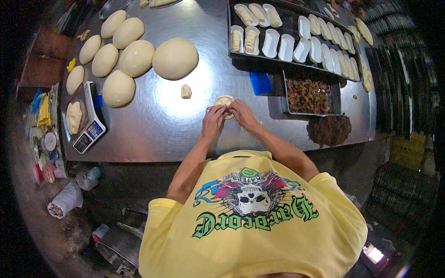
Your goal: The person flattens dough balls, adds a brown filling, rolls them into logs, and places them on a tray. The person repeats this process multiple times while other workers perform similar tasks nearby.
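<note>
Between left hand (214, 115) and right hand (241, 111), dough piece (224, 100), pinched at fingertips

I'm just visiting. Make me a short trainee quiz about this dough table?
1. True or false: both hands are on one small flat dough piece.
2. Which side of the steel table holds the scale: the person's left or right?
3. What fills the metal tray on the right: A brown filling, B water, C eggs?

Key: 1 true. 2 left. 3 A.
</note>
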The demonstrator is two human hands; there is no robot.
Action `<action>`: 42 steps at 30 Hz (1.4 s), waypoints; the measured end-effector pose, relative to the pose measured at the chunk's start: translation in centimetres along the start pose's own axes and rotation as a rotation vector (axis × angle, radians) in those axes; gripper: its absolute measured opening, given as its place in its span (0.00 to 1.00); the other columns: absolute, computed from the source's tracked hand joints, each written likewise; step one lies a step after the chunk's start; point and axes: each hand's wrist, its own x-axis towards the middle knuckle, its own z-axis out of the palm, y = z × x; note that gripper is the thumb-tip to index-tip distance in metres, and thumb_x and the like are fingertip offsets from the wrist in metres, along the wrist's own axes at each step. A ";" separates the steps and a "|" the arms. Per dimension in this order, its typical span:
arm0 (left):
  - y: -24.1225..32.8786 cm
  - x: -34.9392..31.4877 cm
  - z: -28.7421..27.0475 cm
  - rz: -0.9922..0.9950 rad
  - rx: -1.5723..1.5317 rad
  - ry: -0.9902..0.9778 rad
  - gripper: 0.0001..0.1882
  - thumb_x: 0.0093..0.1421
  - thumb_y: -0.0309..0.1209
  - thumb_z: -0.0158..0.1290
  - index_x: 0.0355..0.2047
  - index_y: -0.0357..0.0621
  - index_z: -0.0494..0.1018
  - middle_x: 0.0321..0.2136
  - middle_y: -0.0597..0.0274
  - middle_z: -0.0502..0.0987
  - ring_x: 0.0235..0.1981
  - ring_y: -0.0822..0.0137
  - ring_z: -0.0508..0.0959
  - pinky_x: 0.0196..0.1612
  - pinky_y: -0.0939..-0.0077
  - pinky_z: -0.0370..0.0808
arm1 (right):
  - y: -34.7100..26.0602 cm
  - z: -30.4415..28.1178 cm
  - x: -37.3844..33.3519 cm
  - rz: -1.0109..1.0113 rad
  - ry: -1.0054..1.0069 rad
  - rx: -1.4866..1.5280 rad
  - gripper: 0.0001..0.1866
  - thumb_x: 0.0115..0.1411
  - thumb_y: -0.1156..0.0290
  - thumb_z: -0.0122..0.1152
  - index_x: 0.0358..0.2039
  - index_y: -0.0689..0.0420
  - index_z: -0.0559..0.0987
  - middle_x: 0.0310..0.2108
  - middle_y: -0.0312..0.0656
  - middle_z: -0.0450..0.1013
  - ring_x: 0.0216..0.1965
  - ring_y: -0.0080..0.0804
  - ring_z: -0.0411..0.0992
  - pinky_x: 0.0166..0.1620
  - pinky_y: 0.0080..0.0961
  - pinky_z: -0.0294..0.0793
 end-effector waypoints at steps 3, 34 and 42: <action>-0.3 -0.4 0.1 0.023 0.030 -0.003 0.24 0.58 0.27 0.62 0.56 0.46 0.76 0.49 0.57 0.78 0.47 0.51 0.77 0.51 0.60 0.76 | -0.3 0.0 -0.7 -0.049 0.045 -0.021 0.13 0.63 0.70 0.58 0.47 0.59 0.78 0.47 0.48 0.75 0.51 0.50 0.70 0.56 0.42 0.69; -4.6 2.4 -0.9 -0.123 0.372 -0.123 0.42 0.62 0.48 0.58 0.72 0.48 0.56 0.70 0.46 0.54 0.70 0.40 0.51 0.68 0.39 0.47 | 1.4 0.1 2.0 0.245 0.211 -0.294 0.23 0.57 0.60 0.71 0.49 0.54 0.76 0.46 0.47 0.70 0.51 0.46 0.67 0.53 0.46 0.65; -2.9 5.7 1.0 -0.282 0.324 0.002 0.42 0.59 0.50 0.61 0.68 0.47 0.60 0.69 0.52 0.55 0.67 0.44 0.54 0.65 0.40 0.47 | 1.8 0.2 4.1 0.298 0.237 -0.348 0.25 0.56 0.52 0.71 0.50 0.50 0.75 0.48 0.44 0.67 0.51 0.48 0.66 0.51 0.46 0.64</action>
